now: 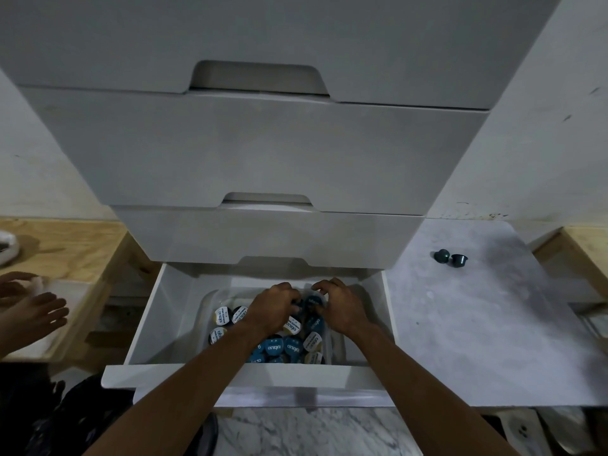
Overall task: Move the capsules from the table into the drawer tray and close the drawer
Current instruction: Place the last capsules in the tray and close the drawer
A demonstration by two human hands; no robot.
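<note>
Home kitchen, white drawers [250, 153], marble counter [487, 324]

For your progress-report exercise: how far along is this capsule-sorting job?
Done: many foil-topped capsules lie in the clear plastic tray. In hand: left hand and right hand are both inside the tray; what they grip is hidden. Left: two dark green capsules on the marble tabletop, and the white drawer stands open.

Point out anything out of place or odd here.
Two dark capsules remain on the marble table right of the open drawer, lying on their sides, while the rest sit in the tray under both hands. Nothing looks spilled or damaged.
</note>
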